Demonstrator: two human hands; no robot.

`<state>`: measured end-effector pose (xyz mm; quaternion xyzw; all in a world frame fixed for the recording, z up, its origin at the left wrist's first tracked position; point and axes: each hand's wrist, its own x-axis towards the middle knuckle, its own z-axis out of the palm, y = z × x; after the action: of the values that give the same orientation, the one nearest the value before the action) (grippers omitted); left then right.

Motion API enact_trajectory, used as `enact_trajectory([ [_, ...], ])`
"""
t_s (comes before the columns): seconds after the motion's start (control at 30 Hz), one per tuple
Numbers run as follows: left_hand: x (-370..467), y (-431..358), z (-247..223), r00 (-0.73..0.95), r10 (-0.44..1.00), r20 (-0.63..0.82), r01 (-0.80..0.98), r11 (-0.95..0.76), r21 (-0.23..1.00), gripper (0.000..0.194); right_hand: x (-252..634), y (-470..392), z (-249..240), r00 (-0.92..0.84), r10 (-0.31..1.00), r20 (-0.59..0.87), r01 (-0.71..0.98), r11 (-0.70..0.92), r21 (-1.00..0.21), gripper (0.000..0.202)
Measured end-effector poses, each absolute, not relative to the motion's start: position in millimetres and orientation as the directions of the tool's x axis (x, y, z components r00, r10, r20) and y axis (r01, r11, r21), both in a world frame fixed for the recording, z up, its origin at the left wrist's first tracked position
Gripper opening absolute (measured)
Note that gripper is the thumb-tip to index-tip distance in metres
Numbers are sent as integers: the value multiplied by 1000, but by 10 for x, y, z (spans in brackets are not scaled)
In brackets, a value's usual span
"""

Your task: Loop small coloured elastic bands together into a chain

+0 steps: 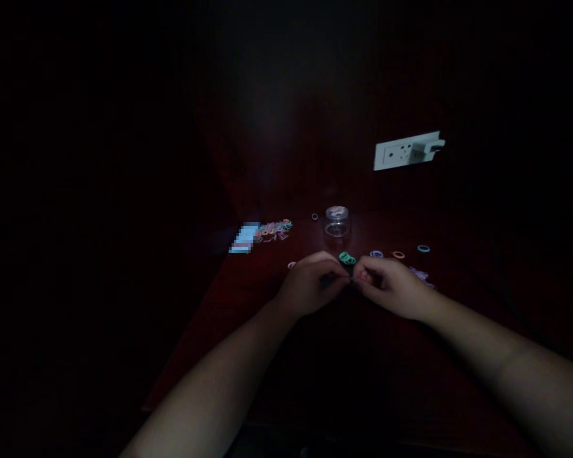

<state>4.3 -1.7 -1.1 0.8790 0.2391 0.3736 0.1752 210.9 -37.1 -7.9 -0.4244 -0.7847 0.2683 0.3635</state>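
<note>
My left hand (pixel 314 283) and my right hand (pixel 388 284) meet over the dark red table, thumb and fingertips pinched on each side. Whatever small thing sits between the fingertips is too dark to make out. Just beyond them lies a small pile of green hair ties (pixel 347 258). A purple hair tie (pixel 376 254) and an orange hair tie (pixel 398 255) rest past my right hand, with a blue hair tie (pixel 423 249) farther right. A lilac bunch (pixel 419 275) shows partly behind my right wrist. Near my left knuckles is a pink hair tie (pixel 291 264).
A clear lidded jar (pixel 337 222) stands toward the back, a single small ring (pixel 314 217) beside it. Mixed coloured hair ties (pixel 274 229) are heaped at the left, next to a lit, blurred phone-like screen (pixel 245 238). A wall socket (pixel 405 151) holds a plug.
</note>
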Motion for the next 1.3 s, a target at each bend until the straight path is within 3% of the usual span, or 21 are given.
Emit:
enact_trajectory([
  [1.3,61,1,-43,624,573,531,301,-803,513,7,2139,-361,-119,-394,850,350,478,515,-712,9],
])
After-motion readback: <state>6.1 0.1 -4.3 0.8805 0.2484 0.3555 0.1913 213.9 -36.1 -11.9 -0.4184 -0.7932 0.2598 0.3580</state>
